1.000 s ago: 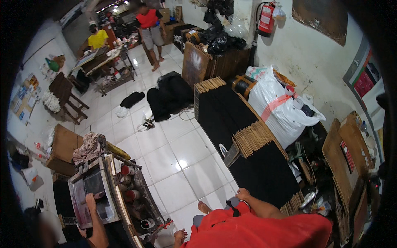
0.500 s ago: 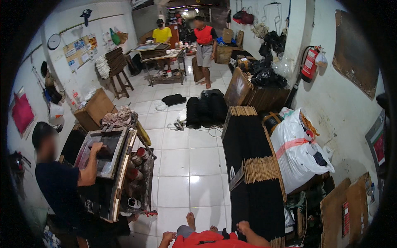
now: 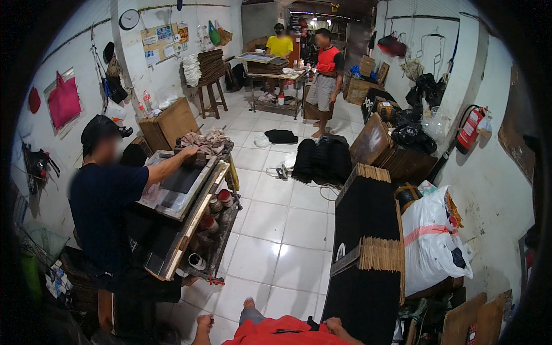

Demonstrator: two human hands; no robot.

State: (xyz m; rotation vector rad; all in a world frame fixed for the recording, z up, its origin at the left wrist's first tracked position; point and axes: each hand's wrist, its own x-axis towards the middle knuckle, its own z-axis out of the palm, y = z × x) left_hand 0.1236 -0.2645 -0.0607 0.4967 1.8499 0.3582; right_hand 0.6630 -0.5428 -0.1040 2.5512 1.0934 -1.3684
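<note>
My left hand [image 3: 205, 322] is at the lower edge, left of my red top [image 3: 270, 332], with its fingers curled and nothing visible in them. On the other side, my right hand [image 3: 332, 325] is also curled, close to the near end of a long stack of boards covered in black cloth [image 3: 362, 287]. Whether it touches the cloth I cannot tell. Bundled brown board edges [image 3: 376, 253] stick out across the middle of that stack. One of my bare feet [image 3: 248, 302] shows on the white tiles.
At left, a co-worker in a dark shirt [image 3: 109, 195] works over a framed screen [image 3: 178, 187] on a bench; jars [image 3: 225, 198] stand below. Black bundles [image 3: 322, 161] and a cable lie ahead. A white sack [image 3: 431, 241] stands right. Two people stand near a far table [image 3: 276, 75].
The view has turned left, so the room sits further right. The co-worker's hand has moved to the far end of the screen frame. My hands remain low and curled.
</note>
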